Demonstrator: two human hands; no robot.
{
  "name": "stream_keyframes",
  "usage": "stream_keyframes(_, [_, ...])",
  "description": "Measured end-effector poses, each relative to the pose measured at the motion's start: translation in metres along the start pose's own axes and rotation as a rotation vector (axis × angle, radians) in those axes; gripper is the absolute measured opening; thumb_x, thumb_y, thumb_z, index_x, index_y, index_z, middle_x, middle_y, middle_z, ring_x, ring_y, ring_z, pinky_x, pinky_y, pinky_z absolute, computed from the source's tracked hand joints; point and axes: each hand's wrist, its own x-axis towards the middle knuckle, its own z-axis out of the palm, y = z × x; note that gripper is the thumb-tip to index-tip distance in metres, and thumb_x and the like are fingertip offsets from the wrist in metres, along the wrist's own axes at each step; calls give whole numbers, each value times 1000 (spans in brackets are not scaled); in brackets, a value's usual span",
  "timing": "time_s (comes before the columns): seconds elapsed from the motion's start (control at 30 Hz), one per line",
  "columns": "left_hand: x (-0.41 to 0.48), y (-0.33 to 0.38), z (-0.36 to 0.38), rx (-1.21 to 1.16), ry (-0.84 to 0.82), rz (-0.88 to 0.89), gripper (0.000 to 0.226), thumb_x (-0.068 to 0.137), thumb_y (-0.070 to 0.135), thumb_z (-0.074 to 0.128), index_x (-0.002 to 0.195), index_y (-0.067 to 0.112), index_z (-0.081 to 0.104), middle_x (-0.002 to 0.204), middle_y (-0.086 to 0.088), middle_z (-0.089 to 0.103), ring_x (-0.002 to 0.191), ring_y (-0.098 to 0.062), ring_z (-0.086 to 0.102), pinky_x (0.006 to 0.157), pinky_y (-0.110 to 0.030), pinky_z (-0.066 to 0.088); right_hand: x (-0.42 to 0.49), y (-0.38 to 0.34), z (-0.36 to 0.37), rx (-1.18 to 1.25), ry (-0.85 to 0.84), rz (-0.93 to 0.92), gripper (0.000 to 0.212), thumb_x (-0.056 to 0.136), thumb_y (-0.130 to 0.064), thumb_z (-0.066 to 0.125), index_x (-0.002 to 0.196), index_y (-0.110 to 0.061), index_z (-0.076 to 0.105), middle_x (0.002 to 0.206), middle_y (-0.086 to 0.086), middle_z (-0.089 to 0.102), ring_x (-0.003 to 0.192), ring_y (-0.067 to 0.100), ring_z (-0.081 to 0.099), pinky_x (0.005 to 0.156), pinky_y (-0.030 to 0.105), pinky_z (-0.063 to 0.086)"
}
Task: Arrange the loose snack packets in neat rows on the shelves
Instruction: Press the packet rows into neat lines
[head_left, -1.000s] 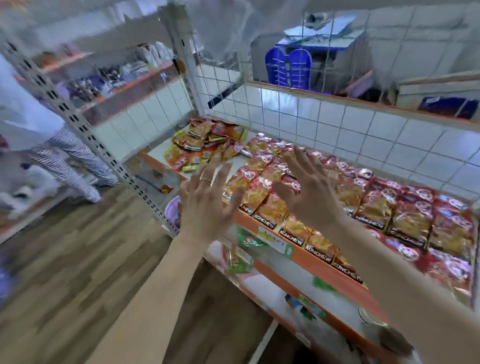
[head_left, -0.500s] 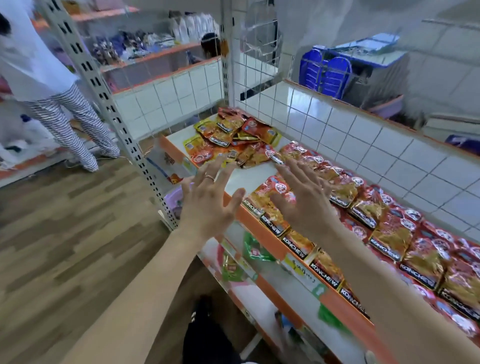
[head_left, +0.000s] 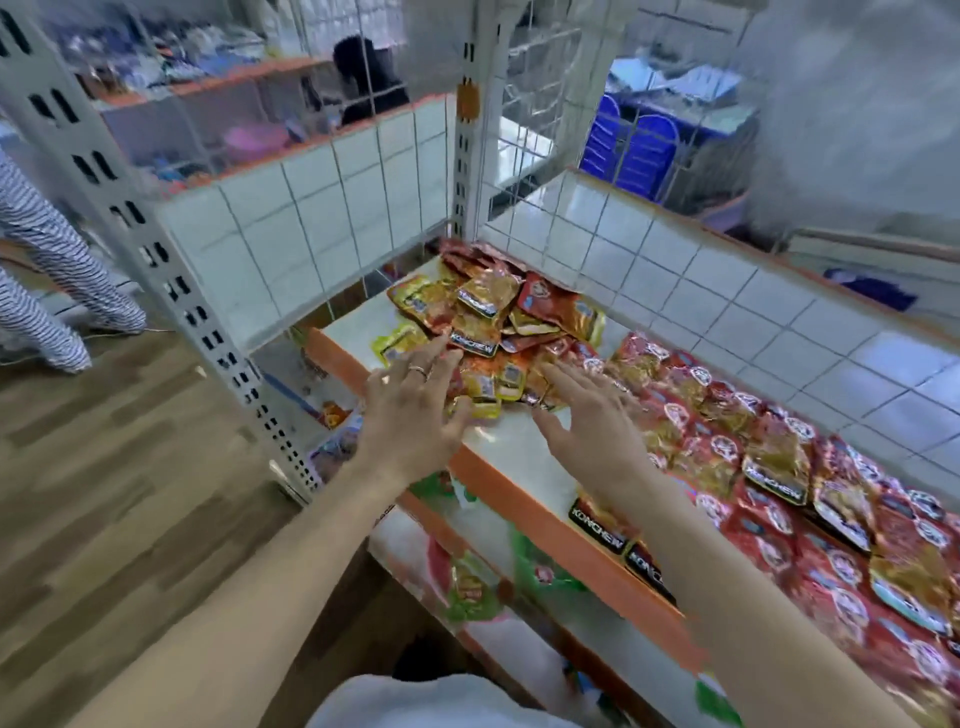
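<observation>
A loose heap of red and gold snack packets (head_left: 493, 317) lies in the far left corner of the white shelf (head_left: 514, 436) with its orange front lip. To the right, more red packets (head_left: 769, 457) lie in overlapping rows along the shelf. My left hand (head_left: 415, 410), with a ring on one finger, hovers with fingers spread at the near edge of the heap, fingertips close to the packets. My right hand (head_left: 592, 415) is spread open just right of it, fingers over the heap's right side. Neither hand holds anything.
A white wire grid (head_left: 675, 270) fences the shelf's back and left side. A perforated metal upright (head_left: 171, 291) stands at the left. A lower shelf (head_left: 498, 582) holds green packets. A person in striped trousers (head_left: 57, 291) stands on the wooden floor at far left.
Both hands have moved forward and left from the arranged rows to the loose heap in the corner. The view has swung left, bringing the heap closer.
</observation>
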Motion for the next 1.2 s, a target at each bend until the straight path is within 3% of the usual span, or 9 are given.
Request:
stream_keyframes(0.1, [27, -14, -2, 39, 3, 43, 55, 96, 33, 51, 149, 27, 38, 161, 4, 29, 147, -23, 24, 114, -51, 22, 19, -9, 7, -22, 6, 98, 54, 99, -32, 55, 150, -25, 39, 158, -3, 35, 148, 22, 24, 118, 51, 17])
stream_keyframes(0.23, [57, -17, -1, 110, -60, 186, 65, 84, 16, 50, 148, 28, 40, 161, 6, 29, 145, -25, 26, 107, -55, 29, 36, -14, 15, -112, -38, 184, 55, 98, -38, 50, 151, -32, 36, 161, -8, 29, 149, 20, 18, 114, 51, 20])
stream_keyframes(0.33, [66, -16, 10, 164, -173, 209, 63, 91, 21, 46, 152, 32, 33, 163, 12, 23, 148, -19, 18, 114, -55, 19, 35, -18, 27, -153, -77, 194, 52, 99, -42, 45, 150, -35, 36, 161, -11, 27, 148, 21, 16, 112, 50, 23])
stream_keyframes(0.4, [63, -21, 16, 104, -143, 216, 59, 90, 24, 42, 149, 30, 42, 160, 11, 32, 147, -18, 25, 115, -53, 18, 30, -21, 32, -162, -53, 205, 52, 99, -40, 46, 150, -33, 38, 161, -10, 28, 149, 20, 16, 113, 48, 22])
stream_keyframes(0.63, [48, -39, 21, -209, 25, 287, 41, 93, 33, 39, 119, 19, 68, 140, 5, 57, 135, -22, 46, 106, -54, 39, 31, -30, 33, -65, 67, 289, 36, 96, -27, 49, 128, -29, 65, 152, -6, 43, 143, 19, 26, 112, 48, 24])
stream_keyframes(0.77, [62, -35, 15, -322, 71, 144, 31, 96, 36, 55, 115, 14, 66, 130, 1, 60, 122, -21, 54, 100, -45, 43, 54, -44, 29, -147, 120, 444, 42, 95, -48, 52, 105, -14, 73, 137, 4, 48, 126, 26, 37, 99, 44, 41])
stream_keyframes(0.87, [79, -26, 12, -279, 2, 30, 48, 91, 46, 67, 123, 11, 59, 130, -6, 56, 122, -27, 50, 97, -44, 41, 72, -57, 29, -191, 43, 569, 51, 92, -51, 57, 116, -6, 66, 147, 14, 35, 135, 33, 32, 103, 45, 39])
stream_keyframes(0.97, [88, -17, 13, -248, -53, -41, 55, 86, 53, 69, 124, 14, 55, 130, -7, 51, 125, -30, 45, 95, -45, 40, 82, -64, 27, -144, -5, 672, 52, 91, -48, 62, 124, -8, 59, 143, 17, 36, 133, 35, 35, 101, 45, 41])
stream_keyframes(1.2, [98, -17, 7, -511, -173, -181, 81, 83, 41, 76, 148, 13, 36, 138, -8, 54, 128, -32, 50, 107, -57, 38, 99, -73, 18, -122, -153, 848, 57, 92, -48, 60, 136, -12, 49, 144, 21, 31, 131, 37, 32, 94, 48, 44])
